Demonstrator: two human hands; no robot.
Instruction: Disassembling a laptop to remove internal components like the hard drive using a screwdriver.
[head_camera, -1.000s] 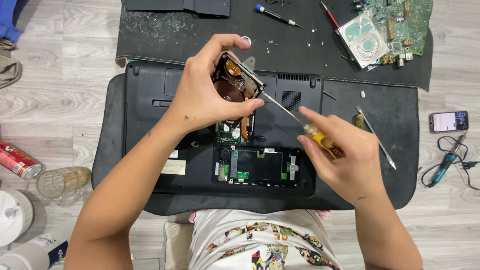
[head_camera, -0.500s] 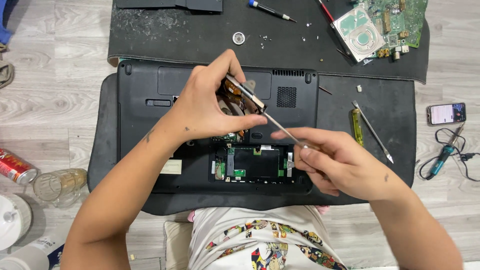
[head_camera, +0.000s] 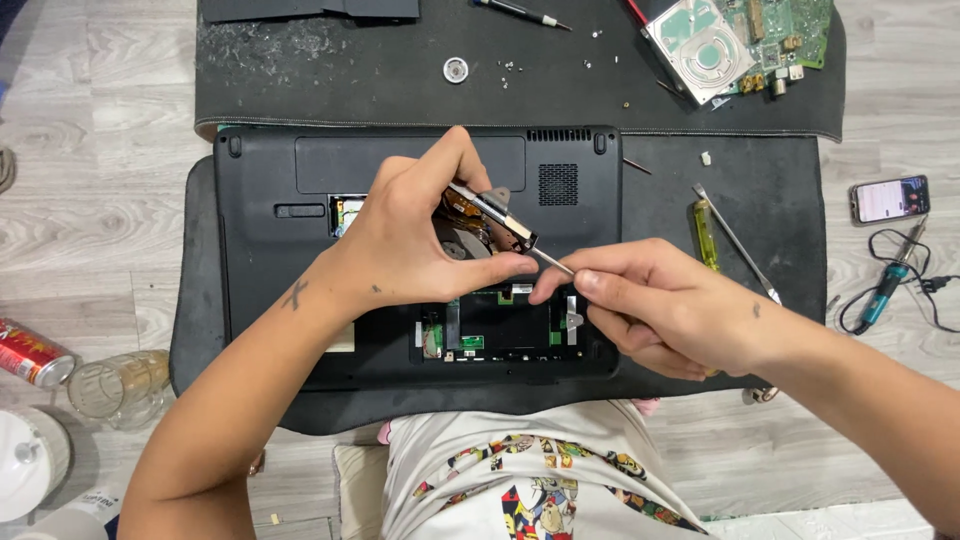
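Over the laptop, my left hand pinches the fan module by its edges. It looks light and fragile. Right hand is clamped on the screwdriver.

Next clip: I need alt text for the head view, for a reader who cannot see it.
Seen from above, the left hand lifts a small metal-framed part over an opened black laptop base, while the right hand puts a screwdriver tip to it. A circuit board, loose screws and a soldering iron lie around.
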